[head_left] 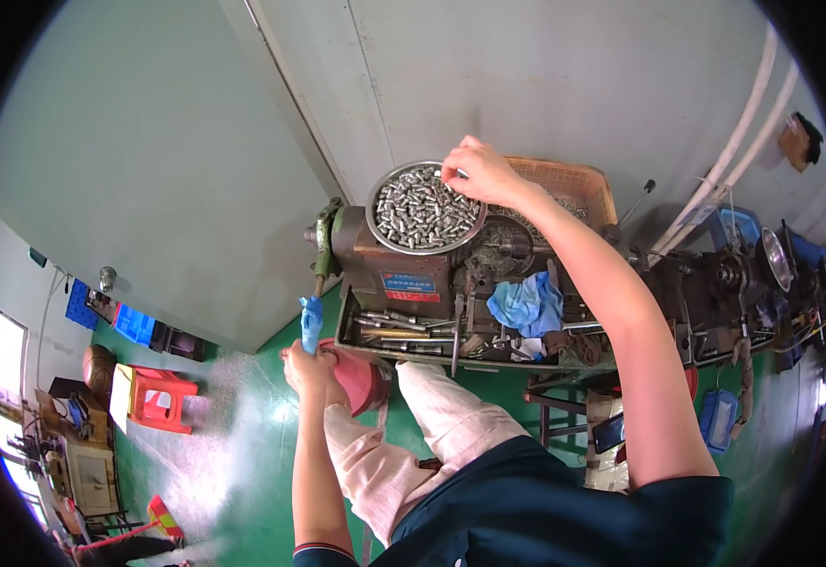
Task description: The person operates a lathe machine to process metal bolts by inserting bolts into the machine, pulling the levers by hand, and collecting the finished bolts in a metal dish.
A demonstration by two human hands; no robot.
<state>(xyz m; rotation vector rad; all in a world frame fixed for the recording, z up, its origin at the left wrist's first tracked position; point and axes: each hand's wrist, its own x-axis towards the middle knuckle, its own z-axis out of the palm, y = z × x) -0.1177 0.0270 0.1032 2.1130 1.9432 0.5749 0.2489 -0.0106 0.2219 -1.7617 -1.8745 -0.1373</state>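
A round steel bowl stands on top of the machine's headstock, heaped with small shiny metal parts. My right hand is over the bowl's far right rim, its fingers pinched together at the parts. Whatever lies between those fingertips is too small to tell. Lower down on the left, my left hand is wrapped round a lever handle covered in blue cloth. That lever joins a green bracket at the machine's left end.
Behind the machine sits an orange-brown plastic basket with more metal bits. Blue rags and several rod-shaped tools lie in the front tray. A pink-red bucket is by my legs; a red stool stands farther left.
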